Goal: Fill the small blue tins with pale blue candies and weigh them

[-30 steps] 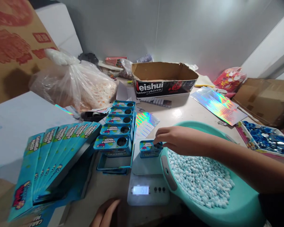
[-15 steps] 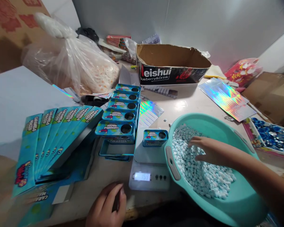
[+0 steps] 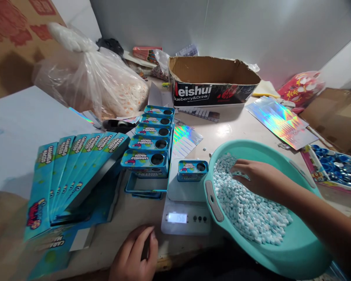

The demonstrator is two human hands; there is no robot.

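Observation:
My right hand (image 3: pixel 259 178) reaches into a teal basin (image 3: pixel 295 249) and rests palm down on a heap of small white-blue candies (image 3: pixel 245 210), fingers curled among them. A small blue tin (image 3: pixel 192 170) with a round hole in its top stands on a white kitchen scale (image 3: pixel 185 210) just left of the basin. My left hand (image 3: pixel 134 257) lies on the table's near edge below the scale, fingers loosely bent, holding nothing. A row of several like blue tins (image 3: pixel 150 142) stands left of the scale.
Fanned blue flat cartons (image 3: pixel 70 175) lie at the left. A clear bag of candy (image 3: pixel 105 88) and an open cardboard box (image 3: pixel 213 84) stand at the back. Holographic sheets (image 3: pixel 280 121) and a tray of blue caps (image 3: pixel 336 166) are at the right.
My right hand left the tin on the scale and moved right into the basin, onto the candies. My left hand came further into view at the table edge.

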